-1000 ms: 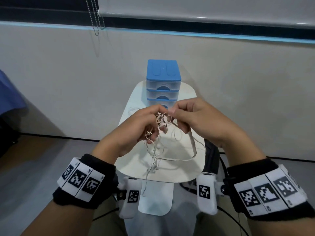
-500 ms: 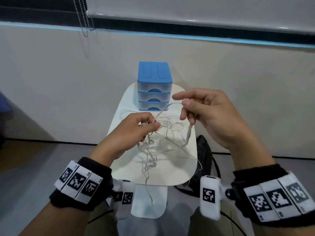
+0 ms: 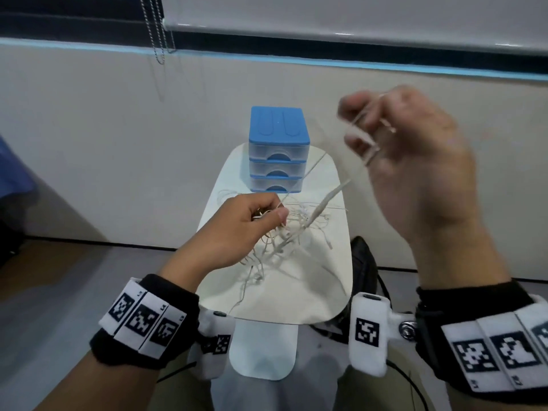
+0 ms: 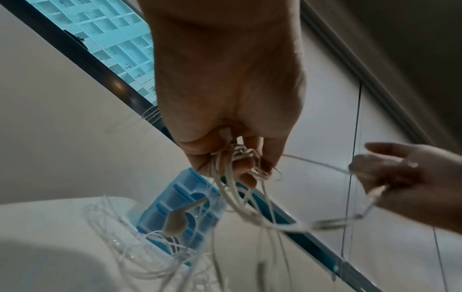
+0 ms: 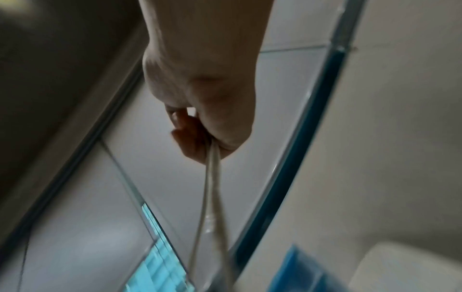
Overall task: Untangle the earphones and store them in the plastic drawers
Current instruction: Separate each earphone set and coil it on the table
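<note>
A tangle of white earphones [image 3: 293,229] hangs over the small white table [image 3: 320,292]. My left hand [image 3: 252,215] grips the knot of cords [image 4: 237,164] low over the table. My right hand [image 3: 394,149], blurred, is raised to the upper right and pinches one cord [image 5: 212,177], which runs taut down to the tangle. An earbud [image 4: 175,223] dangles below my left hand. The plastic drawers [image 3: 278,149], clear with a blue top, stand at the table's far end with all three drawers closed.
A pale wall [image 3: 118,129] rises right behind the table. A bead chain [image 3: 160,28] hangs from the blind at upper left. A black bag [image 3: 363,262] with cables lies on the floor to the table's right.
My right hand has risen up and to the right, drawing one cord out of the tangle. My left hand has stayed low with the knot, and the hands are now far apart.
</note>
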Action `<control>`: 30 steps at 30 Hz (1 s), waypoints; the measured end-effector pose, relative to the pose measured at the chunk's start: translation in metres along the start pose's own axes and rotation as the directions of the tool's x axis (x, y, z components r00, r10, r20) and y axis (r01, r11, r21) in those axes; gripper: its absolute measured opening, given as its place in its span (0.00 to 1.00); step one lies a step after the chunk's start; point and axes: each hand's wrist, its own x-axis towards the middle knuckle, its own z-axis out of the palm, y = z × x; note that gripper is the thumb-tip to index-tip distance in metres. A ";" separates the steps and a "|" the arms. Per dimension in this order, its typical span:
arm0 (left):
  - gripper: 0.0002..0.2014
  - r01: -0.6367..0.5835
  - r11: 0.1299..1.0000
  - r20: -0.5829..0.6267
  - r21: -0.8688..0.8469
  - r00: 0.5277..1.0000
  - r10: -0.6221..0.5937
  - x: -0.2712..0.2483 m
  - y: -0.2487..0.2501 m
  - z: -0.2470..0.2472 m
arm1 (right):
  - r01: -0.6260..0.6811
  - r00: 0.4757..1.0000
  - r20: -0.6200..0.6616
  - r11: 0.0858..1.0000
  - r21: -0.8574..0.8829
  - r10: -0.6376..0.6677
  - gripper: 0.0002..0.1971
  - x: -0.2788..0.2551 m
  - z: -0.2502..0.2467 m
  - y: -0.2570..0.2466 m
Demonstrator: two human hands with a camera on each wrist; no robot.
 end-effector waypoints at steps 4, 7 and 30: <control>0.13 0.043 0.999 -0.058 -0.013 0.997 -0.043 -0.002 -0.005 -0.004 | -0.051 0.950 -0.278 0.951 0.306 0.140 0.19 -0.006 -0.009 -0.018; 0.13 0.028 0.998 -0.170 -0.055 0.985 -0.037 0.003 0.005 -0.009 | -0.305 0.901 -0.376 0.933 -0.191 0.217 0.23 -0.007 -0.013 -0.001; 0.09 -0.006 0.988 -0.142 -0.153 0.990 -0.016 0.000 0.009 -0.019 | -0.273 0.918 -0.316 0.960 -0.068 0.239 0.22 -0.009 0.002 0.009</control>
